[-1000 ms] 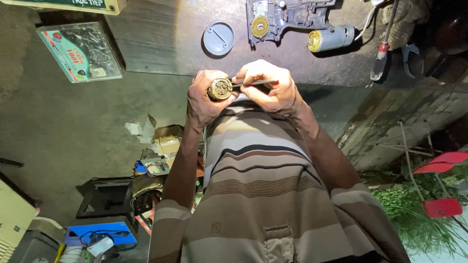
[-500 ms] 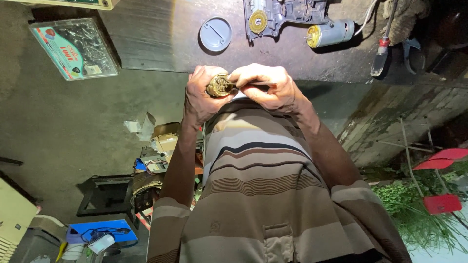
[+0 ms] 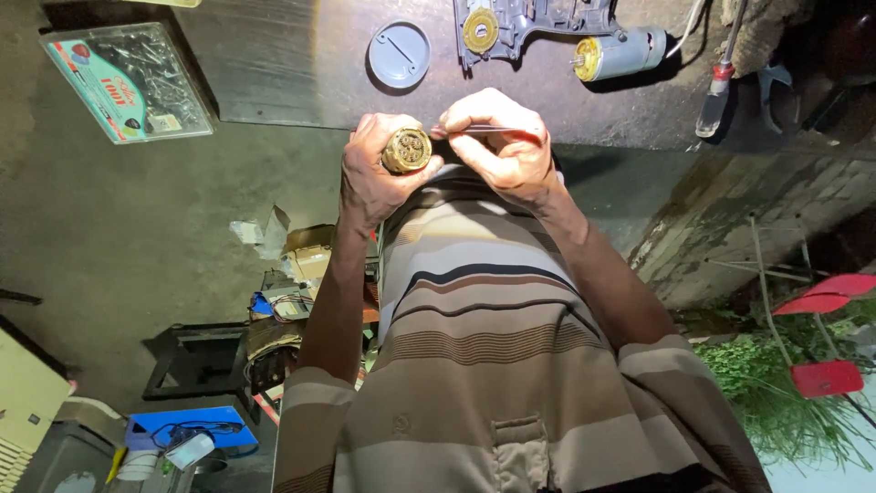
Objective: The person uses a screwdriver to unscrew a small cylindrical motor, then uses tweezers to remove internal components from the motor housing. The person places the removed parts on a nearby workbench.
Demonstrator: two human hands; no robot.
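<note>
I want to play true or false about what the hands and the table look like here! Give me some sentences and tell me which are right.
1. The left hand holds a round brass-coloured part. True.
2. The right hand is empty. False: it pinches a thin metal tool that points at the part.
3. A round grey lid lies on the table. True.
4. The screwdriver is in the left hand. False: it lies on the table, off to the side.
5. The person wears a striped shirt. True.
</note>
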